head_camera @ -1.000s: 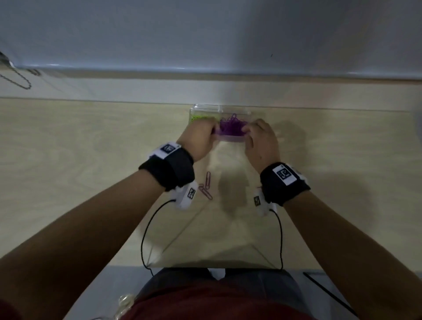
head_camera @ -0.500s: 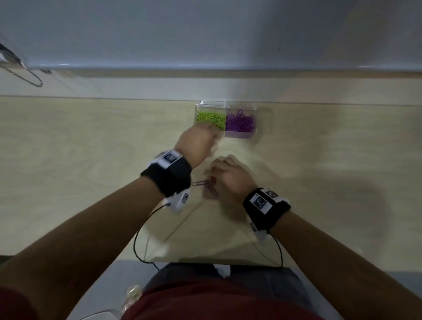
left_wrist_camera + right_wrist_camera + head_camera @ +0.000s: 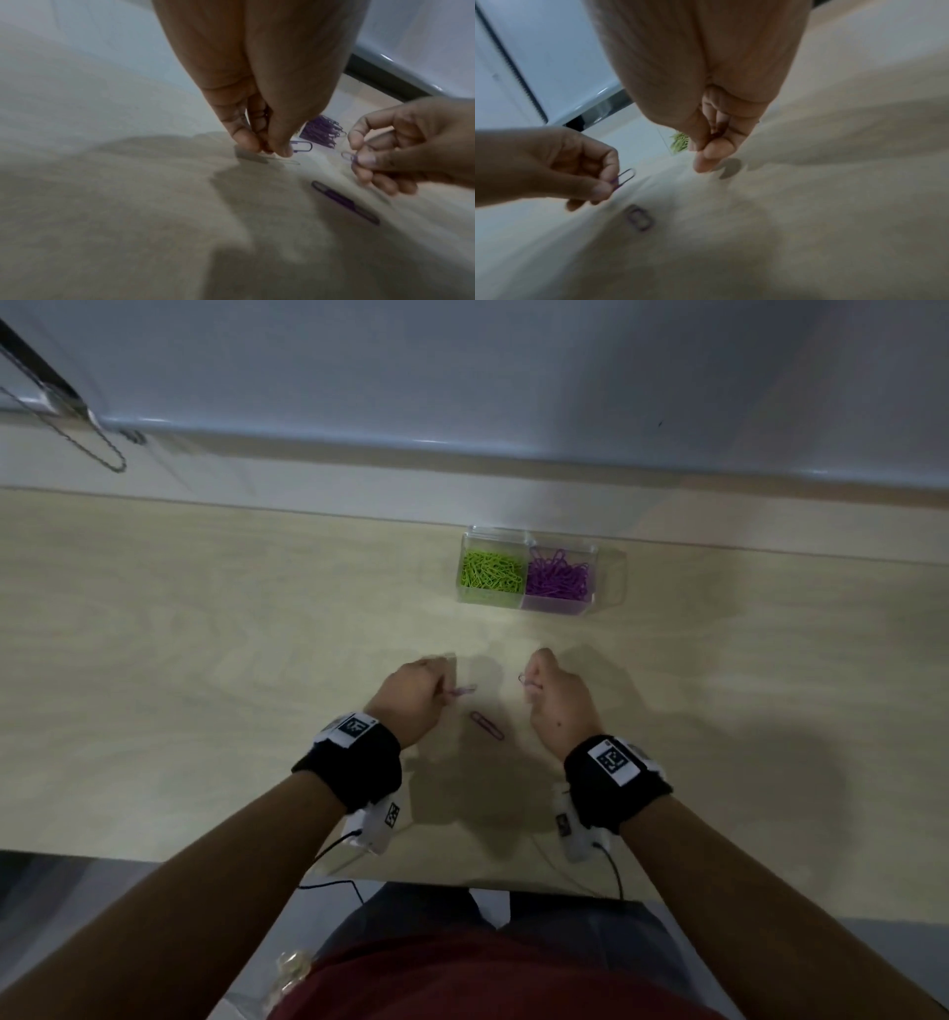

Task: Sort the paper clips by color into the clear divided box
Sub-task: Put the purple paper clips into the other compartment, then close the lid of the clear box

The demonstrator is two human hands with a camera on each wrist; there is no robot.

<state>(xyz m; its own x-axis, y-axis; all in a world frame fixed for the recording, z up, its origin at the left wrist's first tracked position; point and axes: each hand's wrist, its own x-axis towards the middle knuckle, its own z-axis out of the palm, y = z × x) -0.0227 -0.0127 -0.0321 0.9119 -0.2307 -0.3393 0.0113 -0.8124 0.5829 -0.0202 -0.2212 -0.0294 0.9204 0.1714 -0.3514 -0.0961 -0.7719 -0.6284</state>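
Observation:
The clear divided box (image 3: pixel 603 580) stands at the back of the table, with green clips (image 3: pixel 490 571) in its left compartment and purple clips (image 3: pixel 558 577) in its right. My left hand (image 3: pixel 418 690) pinches a purple paper clip (image 3: pixel 462 691) just above the wood; thumb and finger (image 3: pixel 281 151) hold the same clip (image 3: pixel 302 146) in the left wrist view. My right hand (image 3: pixel 554 695) pinches another purple clip (image 3: pixel 525 681), seen too in the left wrist view (image 3: pixel 349 157). A third purple clip (image 3: pixel 488 725) lies on the table between the hands.
The light wooden table (image 3: pixel 205 660) runs to a pale wall at the back. A chain (image 3: pixel 102 449) hangs at the far left. Cables from the wrist cameras trail over the table's near edge (image 3: pixel 328 880).
Both hands came back from the box toward me. Each picked a purple clip up off the table, and the hands have moved apart, leaving one clip lying between them.

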